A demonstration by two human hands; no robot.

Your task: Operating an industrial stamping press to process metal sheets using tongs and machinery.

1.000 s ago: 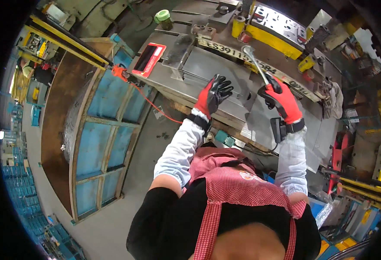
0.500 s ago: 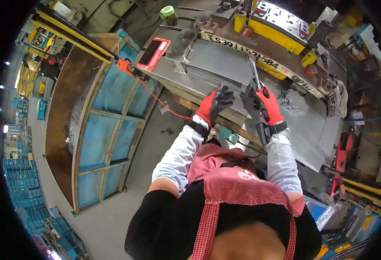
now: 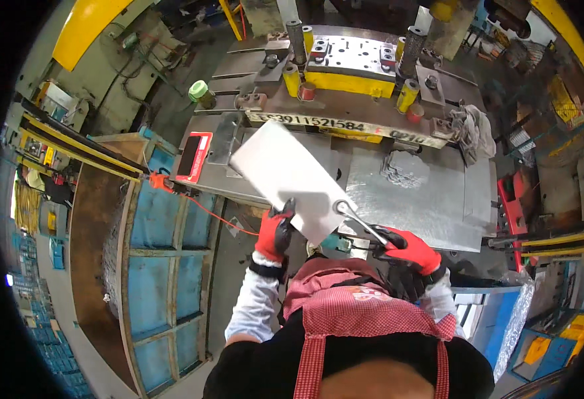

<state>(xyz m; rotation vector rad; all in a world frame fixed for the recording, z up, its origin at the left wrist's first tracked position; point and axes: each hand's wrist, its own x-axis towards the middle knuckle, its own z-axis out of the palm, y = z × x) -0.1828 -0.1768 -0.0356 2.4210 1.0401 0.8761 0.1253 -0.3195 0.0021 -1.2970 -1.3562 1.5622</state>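
My left hand point(image 3: 274, 233), in a red and black glove, grips the lower left edge of a pale rectangular metal sheet point(image 3: 285, 163), with the thumb on top. The sheet is raised and tilted in front of me. My gloved right hand point(image 3: 410, 253) is closed round the handle of a long metal tool point(image 3: 363, 223) with a round, ring-like head. That head lies against the sheet's right edge. Behind the sheet is the grey metal work table point(image 3: 398, 211); the sheet hides part of it.
A press die point(image 3: 351, 56) with yellow blocks and posts stands at the back. Several thin cut metal pieces point(image 3: 403, 169) lie on the table. To the left are a red-edged device point(image 3: 194, 157), a green-lidded jar point(image 3: 201, 93) and a large blue-sided bin point(image 3: 155, 219). A rag point(image 3: 471, 130) hangs at right.
The metal sheet is now up off the table, with my left hand closed on its edge. Both hands have come lower and nearer to me. The view has turned toward the die.
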